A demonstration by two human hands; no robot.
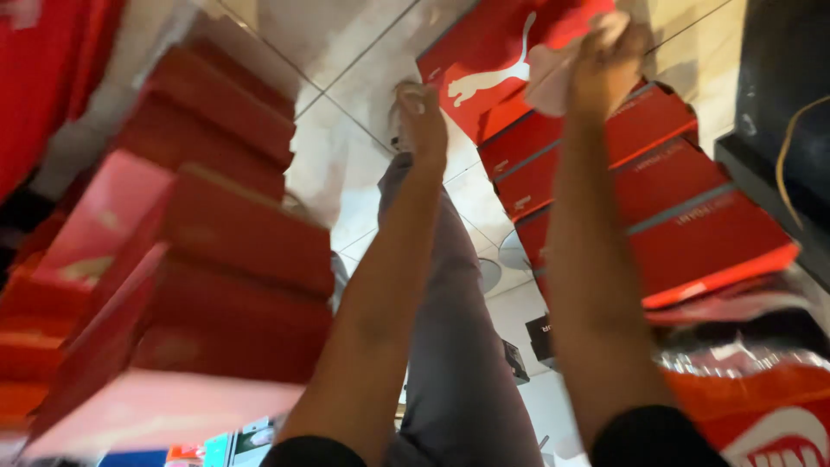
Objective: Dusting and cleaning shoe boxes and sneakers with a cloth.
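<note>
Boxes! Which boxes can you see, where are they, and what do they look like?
Open red box: top middle, held by right hand, white animal shape on it.
Red box stack: right, grey-edged lids.
Red boxes: left, blurred pile.
Orange-red box: bottom right, white mark.
Left hand: beside the open box.

Red shoeboxes [657, 199], white floor tiles [346, 52]

red shoe boxes [657, 199]: matt cardboard | floor tiles [346, 52]: glossy, smooth | trouser leg [450, 346]: grey cloth
</note>
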